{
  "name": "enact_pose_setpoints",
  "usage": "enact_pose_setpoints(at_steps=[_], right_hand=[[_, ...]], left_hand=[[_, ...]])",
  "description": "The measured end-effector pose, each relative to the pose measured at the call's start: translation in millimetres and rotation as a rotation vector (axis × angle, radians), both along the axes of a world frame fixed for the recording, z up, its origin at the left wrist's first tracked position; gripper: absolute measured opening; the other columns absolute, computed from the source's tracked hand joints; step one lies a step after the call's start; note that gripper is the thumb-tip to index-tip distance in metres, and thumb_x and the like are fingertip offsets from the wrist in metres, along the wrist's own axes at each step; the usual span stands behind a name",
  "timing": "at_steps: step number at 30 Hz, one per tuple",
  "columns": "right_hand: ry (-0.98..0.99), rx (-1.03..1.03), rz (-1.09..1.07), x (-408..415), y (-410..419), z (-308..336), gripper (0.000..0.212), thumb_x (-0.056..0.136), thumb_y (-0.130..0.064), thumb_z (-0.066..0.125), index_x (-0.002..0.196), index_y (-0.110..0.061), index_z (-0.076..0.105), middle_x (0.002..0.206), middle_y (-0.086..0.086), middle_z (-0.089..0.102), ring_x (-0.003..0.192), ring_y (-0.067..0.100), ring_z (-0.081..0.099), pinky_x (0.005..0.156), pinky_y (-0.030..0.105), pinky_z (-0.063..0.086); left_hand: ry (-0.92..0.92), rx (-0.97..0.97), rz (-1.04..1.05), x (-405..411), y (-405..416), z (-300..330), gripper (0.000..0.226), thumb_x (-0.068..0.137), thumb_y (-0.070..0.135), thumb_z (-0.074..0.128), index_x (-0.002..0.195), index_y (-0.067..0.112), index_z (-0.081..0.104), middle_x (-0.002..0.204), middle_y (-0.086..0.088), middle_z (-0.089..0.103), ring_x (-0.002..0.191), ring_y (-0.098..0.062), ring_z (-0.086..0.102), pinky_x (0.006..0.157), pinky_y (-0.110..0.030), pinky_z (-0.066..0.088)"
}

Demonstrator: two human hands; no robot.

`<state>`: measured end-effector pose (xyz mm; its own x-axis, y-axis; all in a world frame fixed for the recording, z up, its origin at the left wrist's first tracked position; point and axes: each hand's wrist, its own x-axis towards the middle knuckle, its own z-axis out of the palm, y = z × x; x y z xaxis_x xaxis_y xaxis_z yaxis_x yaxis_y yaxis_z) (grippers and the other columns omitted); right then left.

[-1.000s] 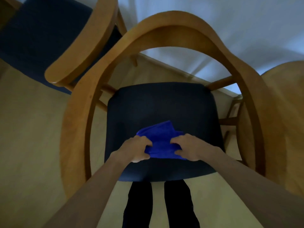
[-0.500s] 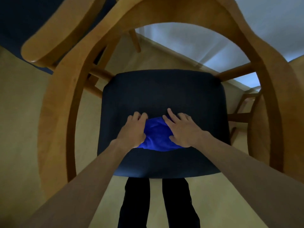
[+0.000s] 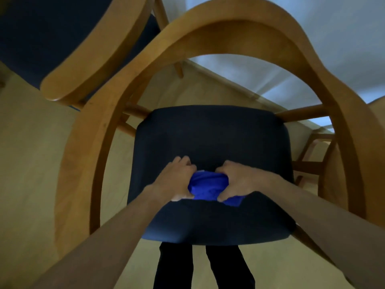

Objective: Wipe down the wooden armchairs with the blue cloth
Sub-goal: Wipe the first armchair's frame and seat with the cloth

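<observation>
A wooden armchair (image 3: 235,36) with a curved back and arms stands right below me, its dark blue seat (image 3: 212,134) facing up. The blue cloth (image 3: 208,187) lies bunched on the middle of the seat. My left hand (image 3: 177,180) grips the cloth's left side with curled fingers. My right hand (image 3: 237,180) grips its right side, thumb tucked under the fabric. Much of the cloth is hidden under both hands.
A second wooden armchair (image 3: 100,59) with a dark blue seat stands close at the upper left, its arm overlapping the first chair's frame. Another wooden piece (image 3: 375,142) shows at the right edge. A white wall (image 3: 312,28) runs behind. My dark trouser legs (image 3: 200,268) stand on the pale floor.
Both hands went from lying flat on the cloth to curling round it, bunching it tighter. The view has shifted a little.
</observation>
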<state>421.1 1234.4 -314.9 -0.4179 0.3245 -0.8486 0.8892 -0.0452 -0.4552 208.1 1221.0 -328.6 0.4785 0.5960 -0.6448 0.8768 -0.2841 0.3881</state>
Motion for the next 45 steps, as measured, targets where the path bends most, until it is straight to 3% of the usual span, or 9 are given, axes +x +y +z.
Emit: enact_pose_setpoints(at_steps=[5,10,18,28,32,34,38,41,45], right_hand=[[0.007,0.399,-0.136,5,73,12,0.043,0.081,-0.025,0.076,0.114,-0.029,0.048,0.110,-0.003,0.061,0.090,0.010,0.058,0.081,0.030,0.046],[0.018,0.796,-0.163,11,146,-11,0.050,0.084,-0.019,0.073,0.130,-0.022,0.052,0.121,0.001,0.062,0.108,0.017,0.059,0.096,0.036,0.047],[-0.004,0.805,-0.049,-10,91,-47,0.060,0.085,-0.007,0.061,0.143,-0.014,0.047,0.141,0.006,0.052,0.126,0.027,0.046,0.105,0.042,0.040],[0.055,0.468,0.166,-5,9,-16,0.067,0.076,-0.039,0.072,0.135,-0.028,0.041,0.127,-0.006,0.044,0.114,0.016,0.047,0.090,0.033,0.046],[-0.046,0.527,0.098,-8,66,-27,0.102,0.065,-0.050,0.074,0.151,-0.029,0.022,0.153,0.004,0.017,0.135,0.030,0.025,0.109,0.048,0.029],[-0.055,0.452,0.065,-14,96,-29,0.087,0.068,-0.044,0.075,0.142,-0.026,0.034,0.152,0.006,0.026,0.141,0.030,0.023,0.111,0.049,0.027],[0.101,0.505,-0.214,-4,153,-23,0.050,0.069,-0.022,0.075,0.107,-0.027,0.043,0.090,-0.006,0.056,0.086,0.019,0.060,0.064,0.026,0.043],[0.089,0.829,-0.072,2,182,-28,0.052,0.073,-0.017,0.075,0.117,-0.020,0.046,0.106,0.001,0.057,0.093,0.022,0.057,0.075,0.032,0.045],[0.021,0.769,0.023,-1,176,-49,0.041,0.084,-0.009,0.066,0.121,-0.016,0.051,0.113,0.005,0.052,0.099,0.023,0.054,0.079,0.031,0.038]], left_hand=[[-0.133,0.144,0.156,9,87,12,0.048,0.070,0.033,0.078,0.102,0.033,0.041,0.094,0.010,0.057,0.084,-0.012,0.060,0.074,-0.037,0.053],[-0.162,0.275,0.309,20,168,-5,0.060,0.076,0.017,0.075,0.127,0.027,0.047,0.112,0.003,0.060,0.098,-0.010,0.057,0.084,-0.033,0.048],[0.020,0.492,0.311,19,86,-31,0.060,0.087,0.004,0.060,0.141,0.024,0.046,0.149,0.000,0.044,0.140,-0.025,0.034,0.108,-0.040,0.033],[-0.115,0.229,0.145,-2,-1,-2,0.054,0.083,0.004,0.064,0.132,0.028,0.058,0.136,0.006,0.058,0.130,-0.021,0.049,0.103,-0.038,0.038],[-0.161,0.403,0.237,-7,63,6,0.053,0.079,-0.003,0.062,0.128,0.018,0.062,0.131,-0.003,0.061,0.129,-0.025,0.050,0.107,-0.036,0.035],[-0.213,0.484,0.256,-1,94,14,0.049,0.074,-0.006,0.062,0.119,0.013,0.067,0.121,-0.008,0.066,0.119,-0.028,0.057,0.101,-0.037,0.041],[-0.236,0.579,0.240,5,143,22,0.042,0.076,0.004,0.065,0.116,0.016,0.061,0.121,-0.006,0.060,0.110,-0.023,0.056,0.094,-0.039,0.047],[-0.097,0.598,0.201,14,172,9,0.055,0.066,0.005,0.076,0.115,0.016,0.053,0.132,-0.008,0.050,0.124,-0.026,0.047,0.099,-0.041,0.043],[-0.016,0.226,0.303,20,189,-21,0.049,0.075,0.000,0.070,0.108,0.021,0.039,0.093,0.000,0.052,0.085,-0.021,0.059,0.069,-0.036,0.052]])
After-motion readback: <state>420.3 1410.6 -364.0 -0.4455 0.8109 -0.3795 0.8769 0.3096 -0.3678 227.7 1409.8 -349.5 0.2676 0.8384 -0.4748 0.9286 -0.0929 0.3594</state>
